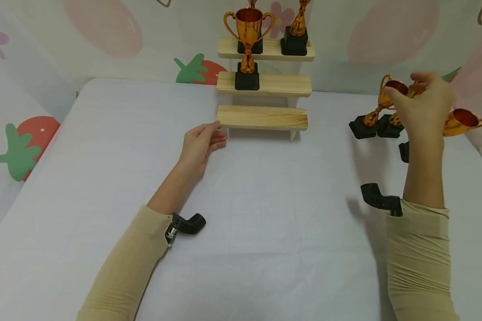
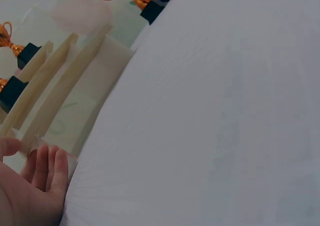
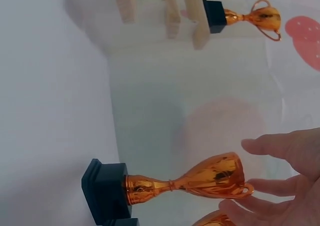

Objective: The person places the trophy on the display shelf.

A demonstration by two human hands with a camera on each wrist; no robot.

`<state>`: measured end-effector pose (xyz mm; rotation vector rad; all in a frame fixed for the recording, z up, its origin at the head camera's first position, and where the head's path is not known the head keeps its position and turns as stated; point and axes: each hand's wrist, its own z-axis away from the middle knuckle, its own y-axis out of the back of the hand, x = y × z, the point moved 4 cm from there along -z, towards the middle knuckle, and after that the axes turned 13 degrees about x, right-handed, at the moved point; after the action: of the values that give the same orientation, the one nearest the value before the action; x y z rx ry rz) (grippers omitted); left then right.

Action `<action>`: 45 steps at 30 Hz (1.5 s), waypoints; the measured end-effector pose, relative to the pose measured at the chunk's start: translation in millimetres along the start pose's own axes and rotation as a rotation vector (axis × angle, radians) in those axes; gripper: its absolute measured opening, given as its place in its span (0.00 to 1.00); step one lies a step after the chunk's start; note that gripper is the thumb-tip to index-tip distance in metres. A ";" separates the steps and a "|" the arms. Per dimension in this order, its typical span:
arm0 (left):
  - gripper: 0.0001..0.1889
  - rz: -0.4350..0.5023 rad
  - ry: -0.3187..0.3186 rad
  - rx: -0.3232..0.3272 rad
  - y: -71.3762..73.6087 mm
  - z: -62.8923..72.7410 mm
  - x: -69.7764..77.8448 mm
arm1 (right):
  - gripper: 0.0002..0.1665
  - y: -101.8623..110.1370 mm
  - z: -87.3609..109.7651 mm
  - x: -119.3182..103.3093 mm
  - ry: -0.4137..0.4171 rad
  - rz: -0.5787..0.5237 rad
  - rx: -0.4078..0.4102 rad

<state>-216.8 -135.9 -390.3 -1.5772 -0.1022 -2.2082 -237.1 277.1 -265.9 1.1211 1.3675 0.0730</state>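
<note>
At the left end of the lowest board of a three-step wooden display stand (image 1: 263,117), my left hand (image 1: 201,145) holds the board's corner, thumb at the top edge and fingers below. In the left wrist view, the thumb and fingers (image 2: 52,168) meet the board end. My right hand (image 1: 430,104) is over a group of gold trophies with black bases, thumb and fingers spread apart. The right wrist view puts its fingertips by the handle of one trophy (image 3: 210,178), the thumb standing off from the cup. Another trophy (image 1: 463,122) is partly hidden behind the hand.
One trophy (image 1: 249,33) stands at the left of the middle board. On the top board are two more, including a trophy (image 1: 296,40) at its right. A patterned wall backdrop (image 1: 156,40) rises behind the white tabletop (image 1: 241,232).
</note>
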 end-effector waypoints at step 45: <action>0.09 0.008 -0.008 0.007 -0.2 -0.2 0.0 | 0.38 -36.5 -2.0 8.7 -0.066 -0.182 0.094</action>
<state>-217.0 -135.8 -390.4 -1.5800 -0.1052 -2.1931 -256.1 264.9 -295.9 1.0619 1.4200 -0.1601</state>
